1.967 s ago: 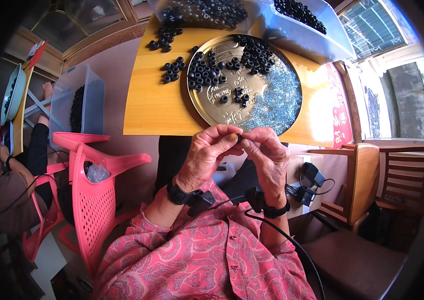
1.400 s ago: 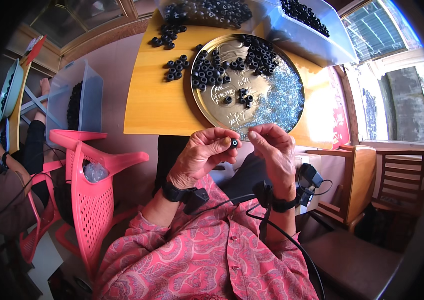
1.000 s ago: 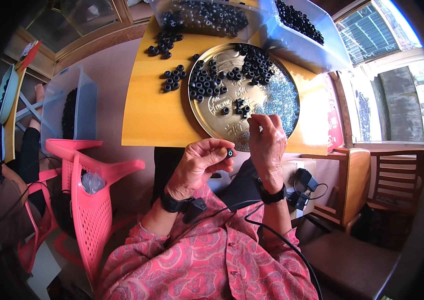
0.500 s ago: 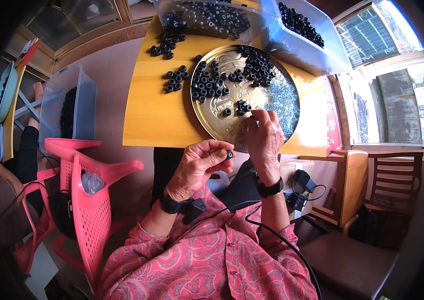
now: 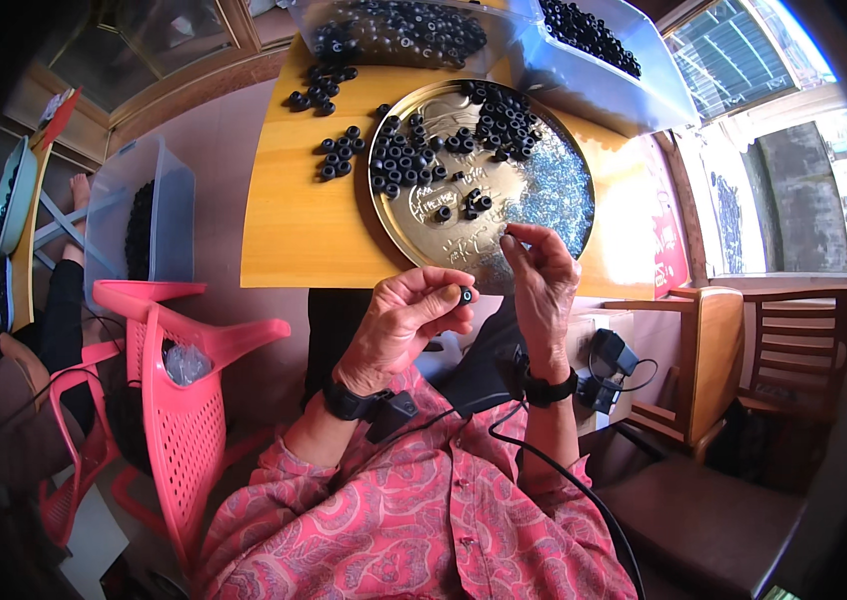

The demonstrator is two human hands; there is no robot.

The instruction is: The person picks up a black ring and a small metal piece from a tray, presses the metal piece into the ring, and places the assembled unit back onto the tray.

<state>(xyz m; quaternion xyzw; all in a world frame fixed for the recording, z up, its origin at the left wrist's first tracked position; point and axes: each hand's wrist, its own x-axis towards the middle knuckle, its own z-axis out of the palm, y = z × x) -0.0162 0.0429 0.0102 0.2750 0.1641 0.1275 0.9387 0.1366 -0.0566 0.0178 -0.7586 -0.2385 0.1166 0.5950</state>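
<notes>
My left hand (image 5: 399, 325) is closed in front of the table's near edge, pinching a small black ring-shaped piece (image 5: 466, 296) between thumb and fingertips. Its open end, with a pale inner ring, faces up. My right hand (image 5: 547, 280) is raised at the near right of a round gold tray (image 5: 459, 250), thumb and forefinger pressed together. Whatever sits between those fingertips is too small to make out. On the tray, many black ring pieces (image 5: 404, 158) lie at the left and back, a few stand near the middle, and tiny shiny silvery-blue bits (image 5: 556, 180) cover the right side.
The yellow table (image 5: 289, 235) holds loose black pieces (image 5: 342, 152) left of the tray. Two clear bins (image 5: 609, 95) of black pieces stand at the back. A pink plastic chair (image 5: 184, 430) is at left, with another person's leg beyond. A black cable (image 5: 584, 490) crosses my shirt.
My right hand has drawn back from the small group of pieces near the tray's middle, and its wrist has turned. My left hand still pinches its piece. The whole view has shifted slightly.
</notes>
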